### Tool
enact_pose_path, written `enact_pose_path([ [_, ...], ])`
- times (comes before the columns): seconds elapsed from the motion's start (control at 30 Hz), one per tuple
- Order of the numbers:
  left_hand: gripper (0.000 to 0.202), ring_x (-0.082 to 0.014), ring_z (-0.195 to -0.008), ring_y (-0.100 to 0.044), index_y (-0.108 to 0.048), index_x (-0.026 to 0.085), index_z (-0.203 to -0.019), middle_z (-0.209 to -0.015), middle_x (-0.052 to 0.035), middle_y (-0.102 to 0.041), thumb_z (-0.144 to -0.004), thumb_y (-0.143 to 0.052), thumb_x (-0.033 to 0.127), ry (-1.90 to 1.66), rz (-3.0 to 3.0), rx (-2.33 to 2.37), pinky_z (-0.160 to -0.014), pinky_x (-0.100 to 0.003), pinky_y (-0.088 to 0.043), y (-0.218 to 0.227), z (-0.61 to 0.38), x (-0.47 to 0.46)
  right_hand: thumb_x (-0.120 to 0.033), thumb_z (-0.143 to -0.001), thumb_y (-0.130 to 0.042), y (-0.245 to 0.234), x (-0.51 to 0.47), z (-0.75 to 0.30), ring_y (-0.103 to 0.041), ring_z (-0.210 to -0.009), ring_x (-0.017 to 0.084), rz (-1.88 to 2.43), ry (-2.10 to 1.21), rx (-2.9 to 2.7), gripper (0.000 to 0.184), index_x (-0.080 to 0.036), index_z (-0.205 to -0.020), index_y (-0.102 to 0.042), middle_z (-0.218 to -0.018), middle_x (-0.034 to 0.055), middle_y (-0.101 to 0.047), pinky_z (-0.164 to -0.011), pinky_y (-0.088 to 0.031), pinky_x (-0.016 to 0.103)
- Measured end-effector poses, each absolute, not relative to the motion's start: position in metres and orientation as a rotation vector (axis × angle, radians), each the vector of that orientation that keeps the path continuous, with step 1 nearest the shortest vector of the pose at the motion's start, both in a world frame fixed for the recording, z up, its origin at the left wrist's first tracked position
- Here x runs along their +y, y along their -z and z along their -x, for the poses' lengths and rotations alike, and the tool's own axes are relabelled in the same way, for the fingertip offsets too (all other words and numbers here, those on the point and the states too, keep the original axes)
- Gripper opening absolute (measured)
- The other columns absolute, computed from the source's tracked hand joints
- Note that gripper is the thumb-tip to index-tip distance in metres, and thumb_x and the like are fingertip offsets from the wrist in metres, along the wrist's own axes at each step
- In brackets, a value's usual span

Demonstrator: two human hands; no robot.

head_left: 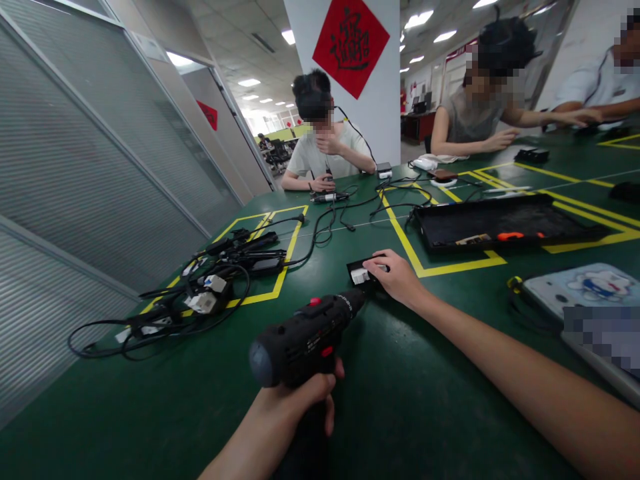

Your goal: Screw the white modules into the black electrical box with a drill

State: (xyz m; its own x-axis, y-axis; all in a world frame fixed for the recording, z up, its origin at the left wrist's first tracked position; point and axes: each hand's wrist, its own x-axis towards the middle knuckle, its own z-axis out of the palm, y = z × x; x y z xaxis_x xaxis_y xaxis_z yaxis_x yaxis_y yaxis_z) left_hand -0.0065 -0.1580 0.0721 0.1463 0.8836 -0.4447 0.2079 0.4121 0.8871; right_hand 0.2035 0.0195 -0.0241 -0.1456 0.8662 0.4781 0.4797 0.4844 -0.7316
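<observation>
A black cordless drill [310,340] with red buttons is gripped in my left hand [300,407], whose fingers wrap round its handle. Its chuck points away from me, up to the edge of a small black box [356,264] on the green table. White pieces [359,275] show inside the box. My right hand [397,279] is closed over the right side of that box, fingertips on the white pieces and rim. The chuck's front end lies close under my right fingers, and whatever bit is there cannot be made out.
Black cables and white plugs [203,302] lie tangled on the left. A black tray [500,223] with an orange-handled item stands at right, near yellow tape [463,268]. A phone in a patterned case [590,287] lies near right. Other people sit across the green table [190,400].
</observation>
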Motion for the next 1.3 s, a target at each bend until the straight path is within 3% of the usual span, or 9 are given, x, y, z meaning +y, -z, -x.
enact_pose_path([
  [0.13,0.027,-0.0103,-0.051,-0.054,-0.058,0.014,-0.093,-0.087,-0.0038,-0.063,-0.077,-0.058,0.035,-0.645,-1.122,1.382,-0.056,-0.027,-0.045,-0.073,0.009,-0.161,-0.037,-0.092,-0.054,0.023,0.019,-0.203,-0.054,-0.100,0.018,1.147,-0.529,-1.778,0.022,-0.025,-0.093,-0.072,-0.107,0.0045,-0.056,-0.084,-0.040,0.029],
  [0.33,0.018,-0.0146,-0.047,-0.057,-0.062,0.017,-0.085,-0.065,-0.0002,-0.062,-0.071,-0.057,0.026,-0.482,-1.348,1.431,-0.053,-0.031,-0.052,-0.074,0.012,-0.158,-0.040,-0.092,-0.053,0.026,0.021,-0.203,-0.055,-0.099,0.018,1.161,-0.526,-1.755,0.024,-0.025,-0.093,-0.072,-0.109,0.0043,-0.056,-0.084,-0.040,0.029],
  [0.4,0.024,-0.0187,-0.052,-0.062,-0.065,0.020,-0.090,-0.066,-0.0007,-0.066,-0.068,-0.058,0.023,-0.465,-1.453,1.465,-0.058,-0.035,-0.054,-0.077,0.012,-0.156,-0.041,-0.092,-0.053,0.028,0.022,-0.203,-0.055,-0.099,0.018,1.170,-0.532,-1.747,0.026,-0.024,-0.095,-0.072,-0.109,0.0041,-0.056,-0.084,-0.040,0.029],
  [0.53,0.048,-0.0289,-0.083,-0.068,-0.062,0.030,-0.111,-0.089,-0.0026,-0.073,-0.063,-0.065,0.025,-0.421,-1.724,1.486,-0.073,-0.040,-0.055,-0.084,0.008,-0.157,-0.043,-0.091,-0.054,0.031,0.024,-0.202,-0.055,-0.099,0.018,1.179,-0.557,-1.726,0.026,-0.025,-0.094,-0.072,-0.109,0.0036,-0.057,-0.085,-0.040,0.030],
  [0.7,0.073,-0.0336,-0.107,-0.060,-0.048,0.028,-0.130,-0.123,-0.0088,-0.062,-0.060,-0.068,0.030,-0.254,-1.934,1.459,-0.090,-0.045,-0.048,-0.077,0.002,-0.162,-0.045,-0.091,-0.052,0.030,0.031,-0.210,-0.055,-0.101,0.019,1.128,-0.635,-1.640,0.032,-0.021,-0.090,-0.073,-0.103,0.0057,-0.060,-0.088,-0.042,0.030],
  [0.9,0.076,-0.0347,-0.116,-0.054,-0.039,0.025,-0.137,-0.134,-0.0140,-0.052,-0.066,-0.063,0.028,-0.027,-2.083,1.499,-0.096,-0.050,-0.043,-0.076,-0.001,-0.161,-0.044,-0.090,-0.052,0.029,0.045,-0.238,-0.056,-0.100,0.021,1.124,-0.607,-1.531,0.034,-0.019,-0.083,-0.073,-0.096,0.0052,-0.065,-0.092,-0.041,0.032],
  [1.13,0.082,-0.0322,-0.126,-0.045,-0.025,0.033,-0.142,-0.146,-0.0107,-0.037,-0.069,-0.060,0.022,0.115,-2.203,1.339,-0.103,-0.051,-0.037,-0.079,-0.013,-0.156,-0.037,-0.088,-0.056,0.023,0.038,-0.238,-0.060,-0.095,0.020,1.088,-0.779,-1.564,0.028,-0.017,-0.103,-0.069,-0.103,0.0047,-0.065,-0.086,-0.046,0.030],
  [1.3,0.086,-0.0321,-0.120,-0.049,-0.030,0.029,-0.141,-0.142,-0.0094,-0.043,-0.063,-0.065,0.018,0.072,-2.314,1.209,-0.098,-0.048,-0.042,-0.074,-0.031,-0.152,-0.032,-0.089,-0.054,0.023,0.039,-0.240,-0.061,-0.095,0.019,1.048,-0.865,-1.594,0.026,-0.017,-0.105,-0.068,-0.103,0.0052,-0.065,-0.087,-0.046,0.030],
])
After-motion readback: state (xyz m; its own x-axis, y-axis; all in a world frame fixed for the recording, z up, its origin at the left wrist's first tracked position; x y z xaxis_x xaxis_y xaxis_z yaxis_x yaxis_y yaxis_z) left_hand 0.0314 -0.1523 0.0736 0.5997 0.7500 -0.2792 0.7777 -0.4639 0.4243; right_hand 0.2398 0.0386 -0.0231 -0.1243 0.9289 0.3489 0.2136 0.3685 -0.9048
